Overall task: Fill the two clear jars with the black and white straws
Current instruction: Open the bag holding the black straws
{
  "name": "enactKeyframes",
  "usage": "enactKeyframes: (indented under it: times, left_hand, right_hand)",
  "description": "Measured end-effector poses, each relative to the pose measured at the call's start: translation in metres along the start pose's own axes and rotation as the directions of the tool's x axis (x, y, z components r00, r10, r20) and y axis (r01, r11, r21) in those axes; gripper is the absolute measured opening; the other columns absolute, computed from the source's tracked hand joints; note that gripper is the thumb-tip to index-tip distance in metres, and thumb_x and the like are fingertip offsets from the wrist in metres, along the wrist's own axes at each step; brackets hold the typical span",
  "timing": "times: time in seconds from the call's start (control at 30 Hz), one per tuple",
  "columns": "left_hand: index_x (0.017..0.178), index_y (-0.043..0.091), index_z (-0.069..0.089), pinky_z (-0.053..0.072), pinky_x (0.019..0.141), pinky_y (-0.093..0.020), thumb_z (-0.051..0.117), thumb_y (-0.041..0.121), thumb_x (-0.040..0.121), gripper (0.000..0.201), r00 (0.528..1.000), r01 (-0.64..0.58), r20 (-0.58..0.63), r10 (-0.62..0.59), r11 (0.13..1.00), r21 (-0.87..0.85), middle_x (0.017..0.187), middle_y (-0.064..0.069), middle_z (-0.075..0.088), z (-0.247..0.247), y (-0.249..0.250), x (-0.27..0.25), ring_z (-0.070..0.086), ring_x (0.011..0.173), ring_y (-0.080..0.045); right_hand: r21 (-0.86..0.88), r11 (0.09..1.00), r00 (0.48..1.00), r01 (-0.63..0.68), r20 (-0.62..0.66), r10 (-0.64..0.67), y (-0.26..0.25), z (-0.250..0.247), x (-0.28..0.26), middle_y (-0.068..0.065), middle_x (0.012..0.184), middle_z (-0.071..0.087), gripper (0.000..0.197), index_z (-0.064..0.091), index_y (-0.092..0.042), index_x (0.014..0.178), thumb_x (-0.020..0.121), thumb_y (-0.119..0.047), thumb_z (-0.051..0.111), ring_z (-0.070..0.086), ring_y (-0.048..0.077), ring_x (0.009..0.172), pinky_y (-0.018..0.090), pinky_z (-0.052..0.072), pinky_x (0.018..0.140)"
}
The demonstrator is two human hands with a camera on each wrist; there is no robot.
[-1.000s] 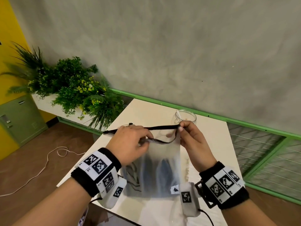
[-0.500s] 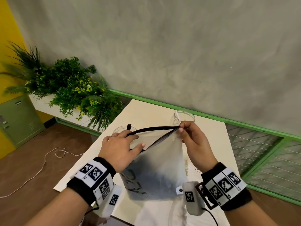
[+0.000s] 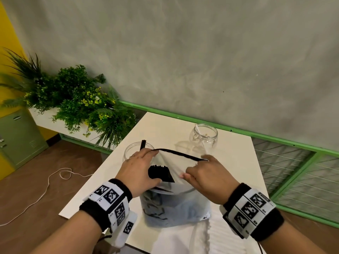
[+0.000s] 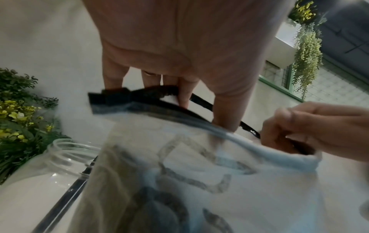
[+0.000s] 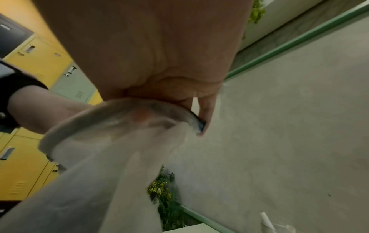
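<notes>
We see the left hand point(image 3: 139, 168) reaching down into the open mouth of a frosted zip bag point(image 3: 176, 204), its fingers spread along the black zip edge and its thumb hooked inside; it holds the near-left side of the rim. The right hand point(image 3: 203, 173) pinches the rim's right end between thumb and curled fingers, so the mouth gapes wide. Both wrists carry black bands with coded markers.

From the left wrist view the left fingers point(image 4: 184, 94) show straight and pressed on the black rim, with the right hand point(image 4: 311, 130) clamped on the edge just beside them. The right wrist view shows only the palm and one fingertip point(image 5: 205, 113) nipping the rim's dark end, and it alone catches a white straw point(image 5: 266, 220) low at the right.

A bundle of black straws point(image 3: 159, 173) stands in the bag's mouth, just beside the left thumb. Beyond the left hand, the left jar point(image 3: 134, 150) holds one black straw point(image 3: 142, 144). The right jar point(image 3: 203, 136) stands farther back on the table point(image 3: 234, 171), with a pale straw inside.
</notes>
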State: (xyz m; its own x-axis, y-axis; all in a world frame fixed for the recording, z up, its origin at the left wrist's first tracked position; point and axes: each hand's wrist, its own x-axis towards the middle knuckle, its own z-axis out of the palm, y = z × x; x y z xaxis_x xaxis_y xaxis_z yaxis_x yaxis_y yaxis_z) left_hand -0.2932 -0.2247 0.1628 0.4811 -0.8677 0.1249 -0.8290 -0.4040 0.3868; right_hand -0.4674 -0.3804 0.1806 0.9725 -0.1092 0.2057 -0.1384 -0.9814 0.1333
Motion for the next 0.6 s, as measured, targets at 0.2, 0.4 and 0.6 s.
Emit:
enactKeyframes:
  times: [0.2, 0.4, 0.6]
  left_hand:
    - [0.146, 0.025, 0.021, 0.031, 0.107, -0.027, 0.07, 0.048, 0.07, 0.094, 1.0, -0.012, -0.003, 0.012, 1.0, -0.001, 0.147, 0.011, 0.026, 0.006, 0.003, -0.001, 0.033, 0.132, -0.014]
    - [0.146, 0.024, 0.021, 0.033, 0.106, -0.025, 0.07, 0.042, 0.072, 0.091, 0.999, -0.031, 0.011, 0.031, 0.999, -0.045, 0.149, 0.01, 0.022, 0.007, 0.004, -0.003, 0.035, 0.132, -0.013]
    - [0.148, 0.022, 0.019, 0.025, 0.107, -0.018, 0.07, 0.039, 0.076, 0.09, 0.999, -0.046, -0.011, 0.045, 0.995, -0.084, 0.151, 0.009, 0.019, 0.011, 0.009, -0.004, 0.032, 0.135, -0.012]
  right_hand:
    - [0.134, 0.99, 0.984, 0.037, 0.168, -0.06, -0.01, -0.008, 0.002, 0.001, 0.104, 0.056, 0.023, 0.062, -0.019, 0.105, 0.084, -0.025, 0.066, 0.059, 0.028, 0.078, 0.03, 0.036, 0.058]
    - [-0.024, 1.0, 0.947, 0.015, 0.32, -0.007, -0.013, 0.01, -0.002, 0.002, 0.111, 0.063, 0.051, 0.042, -0.029, 0.135, 0.092, -0.055, 0.045, 0.051, 0.027, 0.105, 0.036, 0.033, 0.082]
    - [0.069, 0.997, 0.878, -0.035, 0.478, -0.003, -0.013, 0.02, -0.003, -0.002, 0.096, 0.066, 0.024, 0.063, -0.03, 0.11, 0.088, -0.038, 0.057, 0.048, 0.022, 0.101, 0.035, 0.022, 0.079]
